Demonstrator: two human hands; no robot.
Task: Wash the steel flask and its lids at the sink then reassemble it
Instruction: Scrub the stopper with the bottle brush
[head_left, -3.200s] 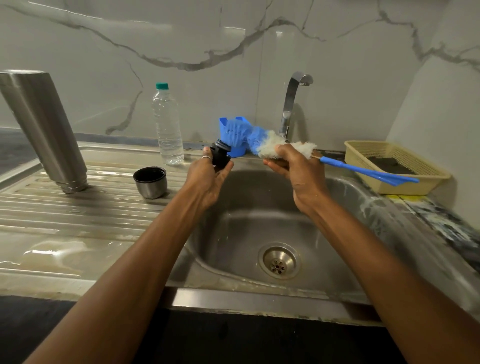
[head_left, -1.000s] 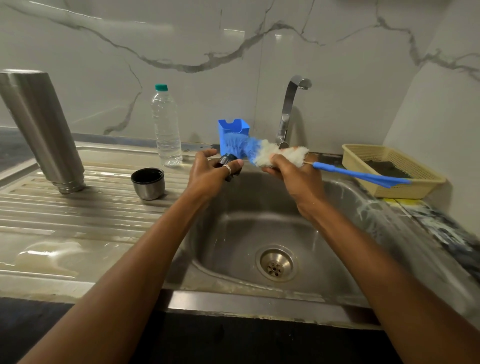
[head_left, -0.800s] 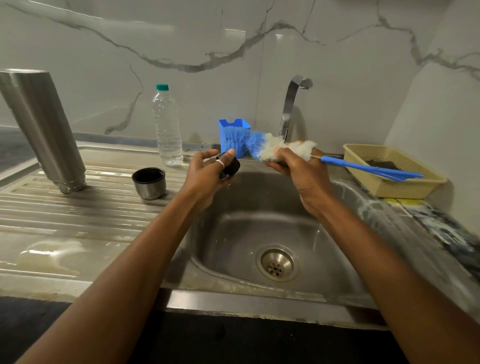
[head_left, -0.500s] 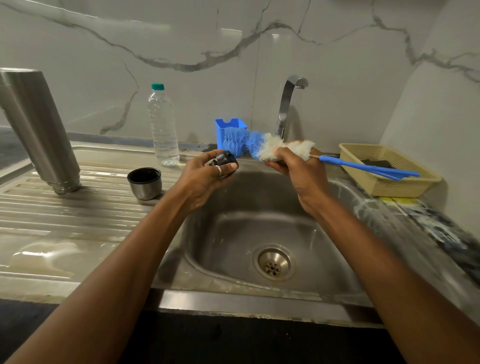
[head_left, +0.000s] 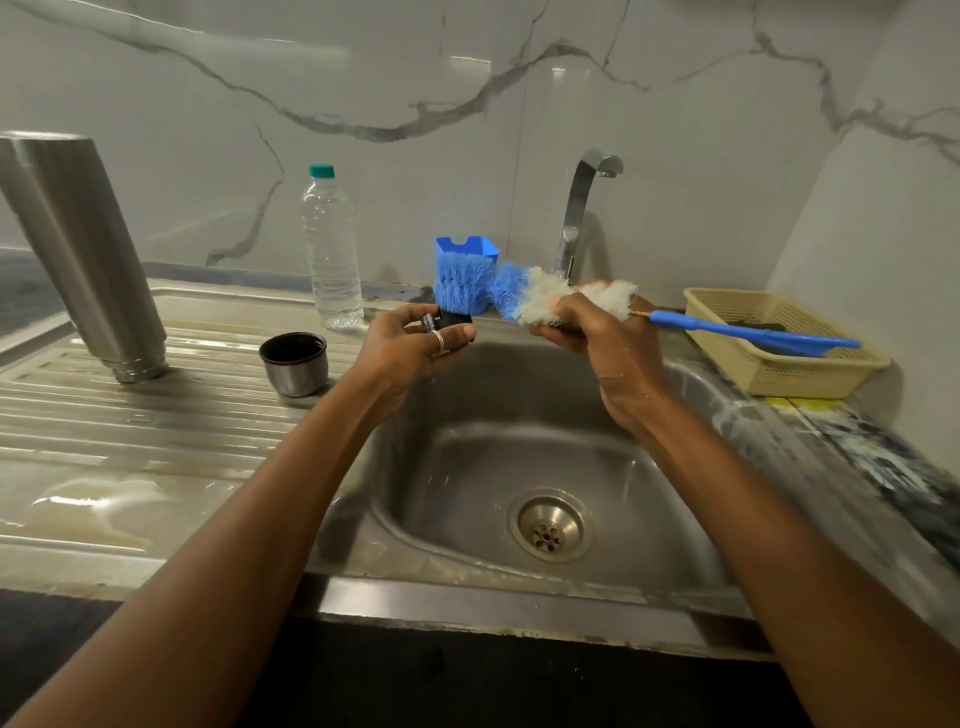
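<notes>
In left grip (head_left: 410, 353), lid (head_left: 456, 318) beneath brush (head_left: 524, 296).

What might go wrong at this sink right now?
The small black flask lid, pinched in the left hand above the steel sink, might slip and drop in. The tall steel flask stands upside down on its narrow mouth on the wet ribbed drainboard; a bump could topple it. The right hand grips the blue-and-white bottle brush by its bristles, so its long handle may swing into the beige basket.
</notes>
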